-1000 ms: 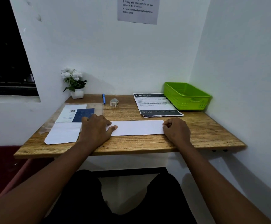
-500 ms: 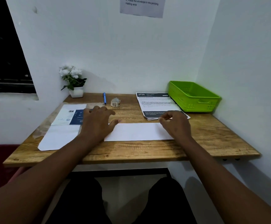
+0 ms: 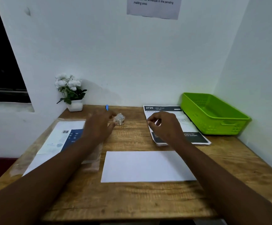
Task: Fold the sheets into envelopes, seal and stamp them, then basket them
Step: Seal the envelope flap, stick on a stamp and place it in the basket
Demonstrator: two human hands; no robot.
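1. Here, in the head view, the left hand (image 3: pixel 98 125) reaches with a loosely spread, empty grip; the small tape roll (image 3: pixel 119 119) sits just beyond its fingertips.
2. The right hand (image 3: pixel 165 125) hovers, fingers curled; whether it holds anything I cannot tell.
3. The folded sheet (image 3: pixel 146 166) lies on the desk (image 3: pixel 132 202), nearer the body than both hands.
4. Sealing seems in hand; next, close on the roll. The green basket (image 3: pixel 213 114) waits right of the right hand.

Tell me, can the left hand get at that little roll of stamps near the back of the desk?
Probably yes. The left hand is open and already beside the stamp roll, fingertips nearly touching it, with only bare desk between them.
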